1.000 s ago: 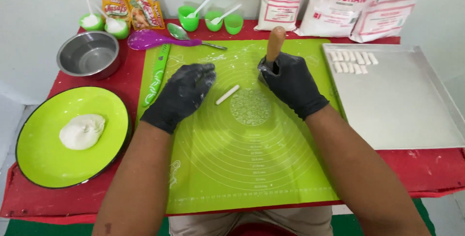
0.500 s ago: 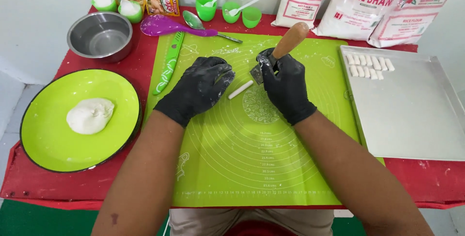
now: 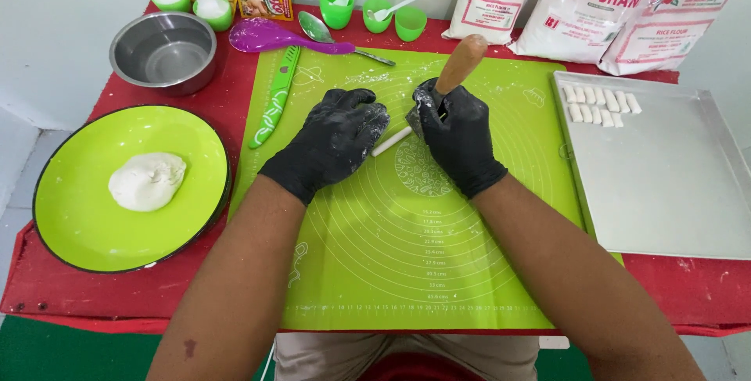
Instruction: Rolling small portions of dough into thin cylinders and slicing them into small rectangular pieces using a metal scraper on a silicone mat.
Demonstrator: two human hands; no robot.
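Both hands wear black gloves dusted with flour. My left hand point(image 3: 338, 140) lies palm down on the green silicone mat point(image 3: 407, 256), covering one end of a thin white dough stick point(image 3: 390, 142). My right hand point(image 3: 458, 134) grips a wooden-handled cutter point(image 3: 461, 62), its blade end down at the stick's other end. The blade itself is hidden by my fingers.
A green plate point(image 3: 78, 224) with a dough lump point(image 3: 146, 181) sits at left. A steel bowl point(image 3: 163, 52), green knife point(image 3: 274, 99), purple spoon point(image 3: 270, 37), small green cups and flour bags line the back. A metal tray point(image 3: 673, 185) at right holds several cut dough pieces point(image 3: 598, 103).
Both hands have drawn closer together over the dough stick. The view has shifted down and nearer to the mat.
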